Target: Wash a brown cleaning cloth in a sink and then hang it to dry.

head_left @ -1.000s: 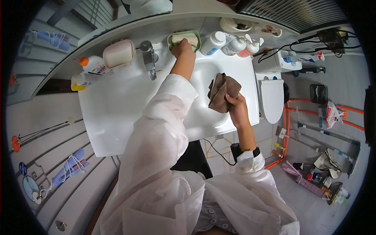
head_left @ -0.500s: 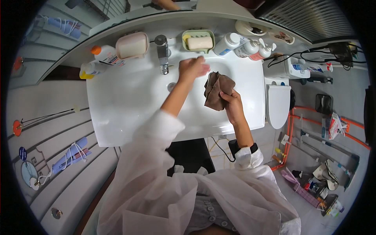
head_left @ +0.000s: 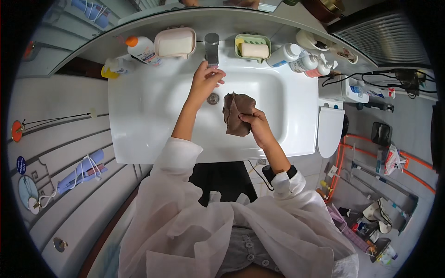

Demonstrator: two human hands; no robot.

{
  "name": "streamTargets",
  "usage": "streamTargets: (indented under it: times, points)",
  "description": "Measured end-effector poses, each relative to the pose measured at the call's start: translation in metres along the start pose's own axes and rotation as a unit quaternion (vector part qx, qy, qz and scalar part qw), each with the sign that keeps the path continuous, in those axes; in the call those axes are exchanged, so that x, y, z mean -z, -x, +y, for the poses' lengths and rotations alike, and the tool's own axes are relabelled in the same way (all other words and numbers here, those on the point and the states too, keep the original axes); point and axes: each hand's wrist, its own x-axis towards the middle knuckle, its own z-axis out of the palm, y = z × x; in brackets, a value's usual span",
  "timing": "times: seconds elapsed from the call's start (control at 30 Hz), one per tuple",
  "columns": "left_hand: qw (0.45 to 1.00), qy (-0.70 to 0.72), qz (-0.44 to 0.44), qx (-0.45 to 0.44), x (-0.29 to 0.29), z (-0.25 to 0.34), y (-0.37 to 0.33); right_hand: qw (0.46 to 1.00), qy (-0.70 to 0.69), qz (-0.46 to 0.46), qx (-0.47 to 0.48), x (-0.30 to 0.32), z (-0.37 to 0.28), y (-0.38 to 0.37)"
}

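Clock face centred on the drain (head_left: 212,98) of the white sink (head_left: 134,116), with 12 at the wall.

- White-and-yellow container (head_left: 121,66): between 9 and 10 o'clock, on the sink's edge.
- Orange-capped bottle (head_left: 143,50): 10 o'clock, leaning, white body.
- Pink soap dish (head_left: 159,52): 11 o'clock; holds a white bar (head_left: 177,45).
- Left hand (head_left: 202,85): 11 o'clock, before the faucet. Fingers loosely spread, nothing seen in its grasp; contact with the metal cannot be told. One second ago it was in the green dish at the soap; half a second ago, over the basin.
- Faucet (head_left: 212,44): 12 o'clock, chrome, lower end partly hidden by the left hand.
- Brown cloth (head_left: 237,113): 4 o'clock, folded, held above the basin; nearer the drain than half a second ago.
- Green soap dish (head_left: 239,39): 1 o'clock; holds a pale bar (head_left: 254,50), now uncovered, where fingers lay on it one second ago.
- Right hand (head_left: 260,127): 4 o'clock, pinching the cloth between thumb and fingers, as in both earlier views.
- White bottle (head_left: 283,55): 2 o'clock.
- Two pump bottles (head_left: 303,64): 2 o'clock, beyond the white bottle.
- Toilet (head_left: 330,132): between 3 and 4 o'clock, lid down.
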Motion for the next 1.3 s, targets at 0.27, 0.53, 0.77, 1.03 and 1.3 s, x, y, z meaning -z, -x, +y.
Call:
streamTargets:
  times: [0.27,0.53,0.77,1.03,1.3]
  points:
    - [0.997,0.030,0.057,-0.049,0.005,-0.024,-0.004,1.000,0.008,0.000,-0.004,-0.009,0.009,-0.018]
    - [0.935,0.268,0.117,0.202,0.005,-0.134,-0.016,0.996,0.012,0.079,-0.046,-0.016,0.025,-0.065]
    - [0.884,0.389,0.142,0.216,-0.004,-0.129,-0.045,0.989,0.046,0.126,-0.063,-0.011,0.027,-0.075]
    - [0.934,0.257,0.142,0.202,0.004,-0.127,-0.048,0.994,0.015,0.094,-0.057,-0.019,0.032,-0.090]
    - [0.980,-0.106,0.165,0.024,0.012,-0.148,-0.055,0.993,-0.020,0.066,-0.096,-0.035,0.036,-0.116]
